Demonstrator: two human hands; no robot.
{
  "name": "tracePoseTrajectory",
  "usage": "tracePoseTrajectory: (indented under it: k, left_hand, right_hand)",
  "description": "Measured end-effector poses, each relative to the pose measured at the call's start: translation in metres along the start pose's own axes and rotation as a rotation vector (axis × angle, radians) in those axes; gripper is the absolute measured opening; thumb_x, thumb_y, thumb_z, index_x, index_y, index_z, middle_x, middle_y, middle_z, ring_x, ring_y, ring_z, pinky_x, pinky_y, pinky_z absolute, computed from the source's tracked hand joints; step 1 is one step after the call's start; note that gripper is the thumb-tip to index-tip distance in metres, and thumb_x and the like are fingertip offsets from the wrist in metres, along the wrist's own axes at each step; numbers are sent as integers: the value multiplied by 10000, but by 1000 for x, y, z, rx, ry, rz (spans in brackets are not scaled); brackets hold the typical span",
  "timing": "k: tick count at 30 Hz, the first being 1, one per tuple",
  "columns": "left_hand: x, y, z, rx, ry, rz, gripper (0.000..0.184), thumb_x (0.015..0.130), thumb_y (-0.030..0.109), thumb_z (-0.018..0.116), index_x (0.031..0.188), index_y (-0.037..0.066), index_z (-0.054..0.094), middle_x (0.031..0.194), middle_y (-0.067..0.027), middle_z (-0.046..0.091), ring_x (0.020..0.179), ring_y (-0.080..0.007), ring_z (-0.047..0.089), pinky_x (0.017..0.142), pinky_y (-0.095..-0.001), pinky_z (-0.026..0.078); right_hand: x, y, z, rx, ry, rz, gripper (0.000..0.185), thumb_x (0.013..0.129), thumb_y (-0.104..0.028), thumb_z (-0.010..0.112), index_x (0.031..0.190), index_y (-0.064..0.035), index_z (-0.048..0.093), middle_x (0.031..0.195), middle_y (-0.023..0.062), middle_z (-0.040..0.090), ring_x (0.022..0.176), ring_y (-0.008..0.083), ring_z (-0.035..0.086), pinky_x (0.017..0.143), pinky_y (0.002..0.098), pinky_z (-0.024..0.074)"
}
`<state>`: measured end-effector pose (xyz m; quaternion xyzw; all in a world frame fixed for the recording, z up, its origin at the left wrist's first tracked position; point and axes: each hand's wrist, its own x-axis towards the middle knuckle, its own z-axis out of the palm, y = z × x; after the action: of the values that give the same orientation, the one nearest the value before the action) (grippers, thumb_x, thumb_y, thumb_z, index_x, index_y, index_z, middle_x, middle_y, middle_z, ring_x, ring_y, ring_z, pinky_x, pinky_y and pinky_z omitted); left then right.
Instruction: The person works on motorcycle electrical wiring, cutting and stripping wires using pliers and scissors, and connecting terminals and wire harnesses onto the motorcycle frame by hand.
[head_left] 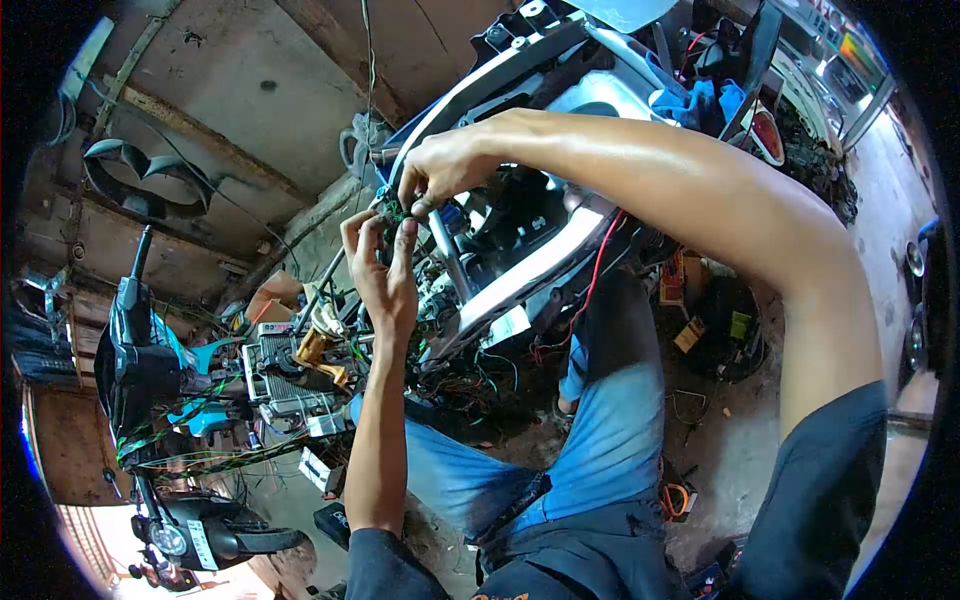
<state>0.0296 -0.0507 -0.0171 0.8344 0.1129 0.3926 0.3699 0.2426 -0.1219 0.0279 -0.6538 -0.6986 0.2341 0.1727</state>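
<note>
My right hand (pixel 452 163) reaches across from the right, its thumb and fingers pinched on a small dark piece with green wires (pixel 394 207). From below, my left hand (pixel 384 275) holds the same piece between thumb and fingertips. The fingers partly hide it, so its exact kind is unclear. Both hands are at the left edge of a white vehicle body frame (pixel 520 268). A metal tube (pixel 450 258) runs down inside the frame, just right of my left hand. A red wire (pixel 600 258) hangs along the frame's lower side.
A handlebar assembly with trailing wires (pixel 140 340) stands at left, near a finned metal unit (pixel 285 370). A motorcycle (pixel 205 535) is at lower left. Blue cloth (pixel 700 105) lies on the frame at upper right. Cables and small boxes (pixel 690 335) lie on the floor.
</note>
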Motion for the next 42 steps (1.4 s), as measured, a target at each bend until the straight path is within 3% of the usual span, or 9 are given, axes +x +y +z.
tracePoseTrajectory:
  k: [8, 12, 14, 16, 19, 25, 34, 35, 42]
  left_hand:
    - [-4, 12, 1, -298, -15, -54, 201, 1019, 145, 690, 1021, -3, 553, 1100, -35, 439, 917, -108, 455, 816, -244, 398]
    - [-7, 8, -11, -540, 130, -92, 222, 1078, 246, 621, 1193, 59, 587, 970, 13, 560, 872, -77, 521, 827, -264, 464]
    - [-4, 11, -22, -541, 184, -53, 242, 1068, 247, 641, 1200, 54, 577, 1000, 10, 574, 890, -81, 534, 841, -268, 473]
    - [-4, 14, -25, -425, 182, -65, 306, 1053, 213, 664, 1279, 48, 540, 1141, -44, 592, 1021, -113, 581, 906, -287, 483]
    - [0, 25, -20, -260, 42, -118, 516, 1044, 207, 673, 1473, 25, 452, 1342, -121, 571, 1189, -196, 600, 996, -314, 493]
    - [12, 7, -3, -323, -21, -199, 326, 1002, 198, 739, 1231, -21, 660, 1000, -93, 756, 908, -111, 671, 805, -272, 516]
    - [22, 14, -4, -69, 181, -61, 110, 947, 52, 745, 975, 2, 651, 868, -47, 698, 784, -90, 599, 734, -258, 491]
    - [23, 11, -2, -163, 190, -70, 113, 960, 60, 741, 968, 2, 644, 861, -33, 681, 786, -81, 586, 730, -243, 481]
    - [34, 19, 6, -470, 253, -236, 192, 1022, 192, 713, 991, 5, 686, 925, -13, 680, 804, -73, 591, 737, -251, 500]
  right_hand:
    - [-6, -9, -7, -4, -14, -36, 373, 962, -338, 711, 1285, -153, 736, 1050, 113, 777, 921, 254, 715, 811, 414, 545]
    - [4, 14, -3, -147, 75, -108, 358, 972, -321, 701, 1290, -159, 733, 1010, 110, 771, 885, 246, 709, 778, 416, 542]
    - [-3, 8, -14, 77, -59, 143, 389, 972, -339, 697, 1323, -172, 716, 1018, 97, 769, 863, 214, 706, 727, 388, 558]
    - [4, -4, -12, -32, 73, -6, 416, 970, -349, 699, 1341, -161, 703, 1013, 90, 765, 842, 209, 701, 712, 384, 555]
    - [-1, -3, -12, 11, 84, 21, 421, 958, -350, 691, 1321, -137, 710, 1151, 123, 772, 1048, 269, 722, 910, 416, 545]
    - [-16, -15, -17, -16, 96, -10, 485, 915, -493, 761, 1247, -139, 750, 988, 114, 787, 924, 238, 741, 810, 397, 561]
    - [-29, -33, -19, -33, 298, -143, 263, 909, -254, 749, 1139, -135, 796, 898, 117, 779, 766, 241, 728, 709, 389, 546]
    - [-33, -35, -22, -34, 233, -68, 272, 867, -118, 687, 1114, -124, 798, 915, 148, 773, 787, 267, 730, 731, 392, 547]
    - [-15, -23, -12, -163, 398, -214, 329, 812, -66, 606, 1090, -104, 776, 927, 187, 756, 827, 366, 724, 758, 448, 544]
